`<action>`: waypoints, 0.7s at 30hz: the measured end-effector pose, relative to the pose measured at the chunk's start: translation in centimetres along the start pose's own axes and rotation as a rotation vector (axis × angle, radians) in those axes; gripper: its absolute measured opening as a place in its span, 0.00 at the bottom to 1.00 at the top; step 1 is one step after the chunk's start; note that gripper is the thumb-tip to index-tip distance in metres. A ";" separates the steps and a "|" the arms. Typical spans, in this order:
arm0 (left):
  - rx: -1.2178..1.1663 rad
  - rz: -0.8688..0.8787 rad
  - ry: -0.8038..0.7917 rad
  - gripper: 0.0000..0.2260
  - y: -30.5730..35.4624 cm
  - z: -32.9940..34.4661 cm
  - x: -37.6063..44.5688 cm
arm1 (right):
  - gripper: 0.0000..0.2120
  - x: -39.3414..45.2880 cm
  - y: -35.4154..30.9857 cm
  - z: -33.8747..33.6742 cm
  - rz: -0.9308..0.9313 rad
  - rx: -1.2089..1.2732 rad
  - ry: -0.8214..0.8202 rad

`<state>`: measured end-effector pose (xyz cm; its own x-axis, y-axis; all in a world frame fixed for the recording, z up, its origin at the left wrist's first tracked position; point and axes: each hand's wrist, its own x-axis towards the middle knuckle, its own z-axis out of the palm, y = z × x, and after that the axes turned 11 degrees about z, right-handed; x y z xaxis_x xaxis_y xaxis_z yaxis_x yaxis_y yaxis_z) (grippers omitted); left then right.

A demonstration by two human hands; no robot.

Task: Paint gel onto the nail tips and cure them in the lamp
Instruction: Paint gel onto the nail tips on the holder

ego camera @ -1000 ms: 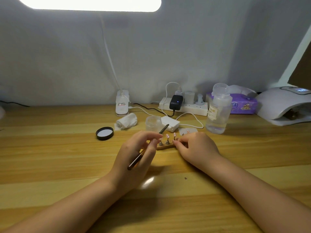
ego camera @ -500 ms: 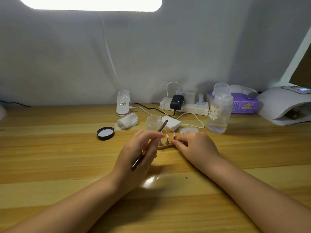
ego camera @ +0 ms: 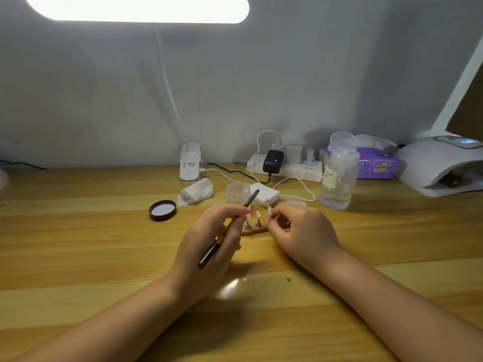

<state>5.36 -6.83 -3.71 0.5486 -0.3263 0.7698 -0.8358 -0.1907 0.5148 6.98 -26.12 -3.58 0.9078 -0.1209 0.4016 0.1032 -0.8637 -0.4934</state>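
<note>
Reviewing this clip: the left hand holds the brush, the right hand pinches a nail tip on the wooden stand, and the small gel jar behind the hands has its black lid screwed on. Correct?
Not quite. The gel jar is open; its black lid lies on the desk to the jar's left, as the head view shows. The rest holds: the left hand holds the brush, and the right hand pinches a nail tip on the wooden stand.

glossy wooden table (ego camera: 78,244), clear plastic bottle (ego camera: 338,176)

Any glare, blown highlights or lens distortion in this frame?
Head view: the desk lamp overhead is blown out white; its glare reflects off the table between the wrists; wide-angle bending at the edges; nail tips small and soft.
</note>
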 end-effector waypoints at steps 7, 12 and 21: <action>-0.019 -0.054 0.009 0.15 0.3 -0.1 0.0 | 0.08 0.0 0.3 0.2 -0.042 0.074 -0.053; -0.053 -0.094 0.059 0.07 0.4 -0.4 0.5 | 0.07 0.2 0.5 0.2 -0.041 0.219 -0.035; -0.144 -0.276 0.224 0.07 -0.7 -3.2 3.5 | 0.06 0.3 0.6 0.4 0.009 0.313 -0.032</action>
<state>7.93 -4.89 -0.18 0.7568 -0.0672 0.6502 -0.6534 -0.1060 0.7495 7.51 -26.44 -4.05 0.9209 -0.1081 0.3745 0.2110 -0.6698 -0.7120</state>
